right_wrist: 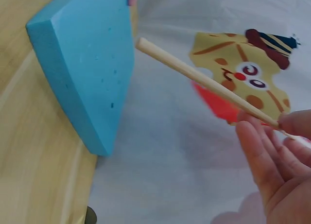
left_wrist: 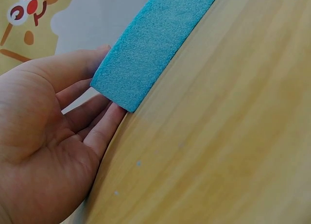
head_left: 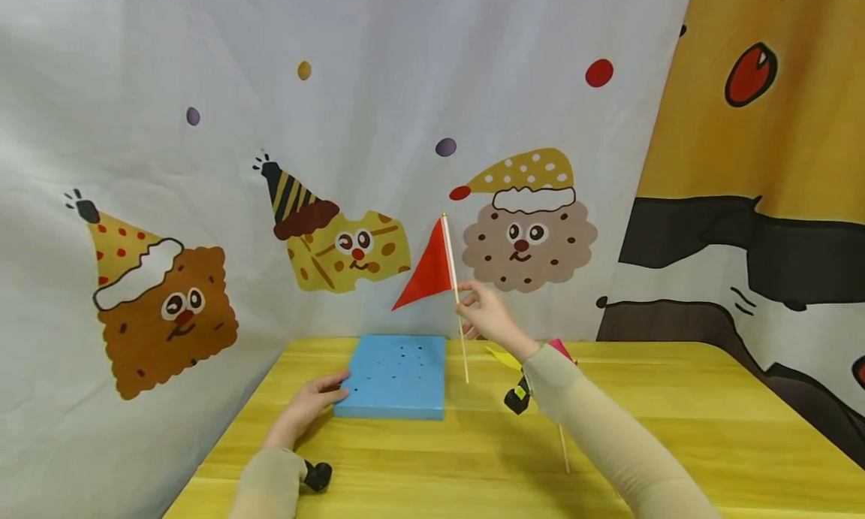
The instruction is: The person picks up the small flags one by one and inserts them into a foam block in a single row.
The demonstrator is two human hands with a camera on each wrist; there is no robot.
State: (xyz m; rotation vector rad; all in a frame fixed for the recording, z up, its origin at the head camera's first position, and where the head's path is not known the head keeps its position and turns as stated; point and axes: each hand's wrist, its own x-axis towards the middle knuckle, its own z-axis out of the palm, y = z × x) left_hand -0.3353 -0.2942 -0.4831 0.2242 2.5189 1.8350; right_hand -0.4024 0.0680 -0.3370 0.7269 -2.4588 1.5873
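Observation:
My right hand point(head_left: 489, 316) pinches the thin wooden stick of a small red triangular flag point(head_left: 429, 267) between thumb and fingers, above the table. The stick's bare lower end point(right_wrist: 180, 66) points down, apart from the blue foam block point(head_left: 392, 395). This block lies flat on the table, with several small dark holes in its top. At its left edge, my left hand point(head_left: 307, 406) holds the block. In the left wrist view the thumb point(left_wrist: 90, 61) reaches over the block's upper edge, while other fingers rest against its side.
Beneath my right forearm lie a yellow flag point(head_left: 503, 356) and a pink flag point(head_left: 559, 348), partly hidden. A wooden stick point(head_left: 564, 451) also shows there. Behind the wooden table point(head_left: 378, 466) hangs a printed cloth point(head_left: 378, 121) with cartoon biscuits.

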